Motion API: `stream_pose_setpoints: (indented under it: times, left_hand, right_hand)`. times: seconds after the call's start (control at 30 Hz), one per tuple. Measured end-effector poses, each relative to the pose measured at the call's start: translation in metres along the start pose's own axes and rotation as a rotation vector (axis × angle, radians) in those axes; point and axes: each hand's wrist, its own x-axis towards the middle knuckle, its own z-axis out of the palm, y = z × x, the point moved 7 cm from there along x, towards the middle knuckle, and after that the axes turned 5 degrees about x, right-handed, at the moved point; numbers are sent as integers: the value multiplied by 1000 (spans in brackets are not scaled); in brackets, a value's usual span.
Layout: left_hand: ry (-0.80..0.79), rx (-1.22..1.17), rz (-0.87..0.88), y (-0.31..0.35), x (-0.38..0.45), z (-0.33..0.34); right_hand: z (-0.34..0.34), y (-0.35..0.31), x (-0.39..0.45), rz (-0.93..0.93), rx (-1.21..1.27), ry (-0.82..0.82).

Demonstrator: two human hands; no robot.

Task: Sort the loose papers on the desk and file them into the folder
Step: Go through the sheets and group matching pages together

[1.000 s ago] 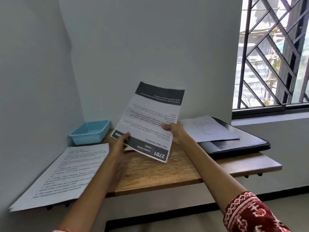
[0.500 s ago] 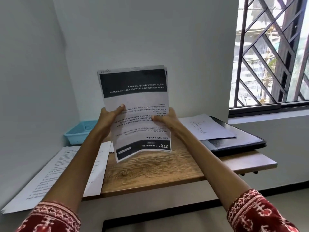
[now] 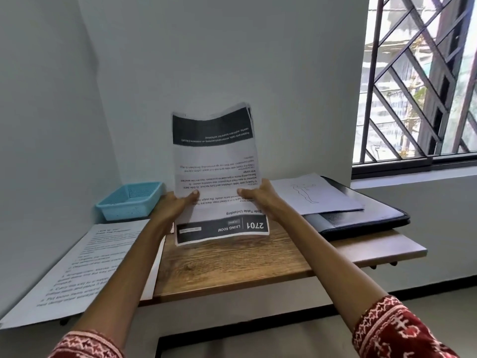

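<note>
I hold a printed sheet with black bands upright and upside down above the wooden desk. My left hand grips its left edge, thumb on the front. My right hand grips its right edge the same way. A black folder lies shut at the desk's right end, with a sheet bearing a line drawing on top. Another text sheet lies on the desk's left end, overhanging the front edge.
A light blue plastic basket stands at the back left corner against the wall. White walls close the desk in at the back and left. A barred window is at the right.
Both hands raised the printed sheet from a tilted, low position to upright in front of the wall, then lowered it slightly toward the desk.
</note>
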Motion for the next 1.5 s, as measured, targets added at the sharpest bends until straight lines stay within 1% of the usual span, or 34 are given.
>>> stream_pose_setpoints:
  times: [0.03, 0.1, 0.17, 0.23, 0.3, 0.4, 0.47, 0.5, 0.53, 0.6, 0.63, 0.67, 0.73, 0.8, 0.87, 0.97, 1.03, 1.13, 1.17, 1.23, 1.3, 1.37, 1.4, 1.47, 1.5]
  left_hand:
    - [-23, 14, -26, -1, 0, 0]
    - [-14, -3, -73, -6, -2, -1]
    - [6, -161, -151, -15, -5, 5]
    - [-23, -354, -202, -20, -8, 20]
    - [-2, -456, -225, -26, -8, 38]
    - [103, -561, -285, -34, -6, 53]
    - [160, -551, -300, -35, -2, 47]
    - [194, -486, -299, -33, 0, 37]
    - [228, -393, -280, -27, 1, 24]
    - [279, -228, -183, -10, 0, -5]
    - [270, -185, -130, -2, 0, -19]
    - [243, -157, -86, 6, -2, -29]
    - [189, -70, -33, 16, -4, -44]
    - [131, 30, -2, 24, -6, -46]
    - [83, 90, 23, 32, -10, -38]
    - [64, 54, 45, 23, -15, -26]
    - [77, 14, 12, -2, -21, -25]
    - [50, 14, -43, -41, -26, -20]
    - [47, 25, -44, -48, -26, -18]
    - [76, 52, -29, -48, -20, -17]
    - [100, 84, -10, -40, -9, -16]
    - [143, 86, 13, -28, -3, -11]
    - [190, 101, 34, -24, -1, -7]
    - [259, 145, 43, -20, 3, 6]
    - [235, 121, 15, -20, 5, 20]
  right_hand:
    - [-2, 2, 1, 18, 50, 22]
    - [-8, 10, 3, 39, 189, 132]
    - [-13, 25, 3, 84, 363, 294]
    - [-8, 40, 0, 161, 501, 407]
    - [10, 54, -2, 212, 548, 428]
    - [33, 64, -4, 200, 535, 377]
    - [29, 63, -2, 176, 540, 339]
    - [19, 63, 1, 164, 573, 338]
    - [5, 61, 2, 156, 625, 360]
    - [-34, 57, 4, 125, 687, 445]
    - [-52, 54, 3, 110, 662, 467]
    - [-66, 48, 2, 88, 603, 453]
    - [-79, 32, -2, 61, 456, 337]
    - [-77, 18, -4, 56, 297, 188]
    - [-68, 5, -3, 40, 185, 122]
    - [-61, 0, -4, 50, 135, 168]
    - [-58, 5, -11, 50, 69, 148]
    - [-54, 19, -20, 67, 114, 101]
    - [-55, 20, -20, 57, 118, 98]
    - [-54, 10, -17, 0, 30, 90]
    - [-56, -2, -12, -65, -95, 135]
    - [-66, -12, -8, -108, -189, 270]
    - [-73, -15, -6, -112, -214, 350]
    - [-91, -13, -5, -88, -196, 491]
    - [-103, -9, -6, -59, -147, 556]
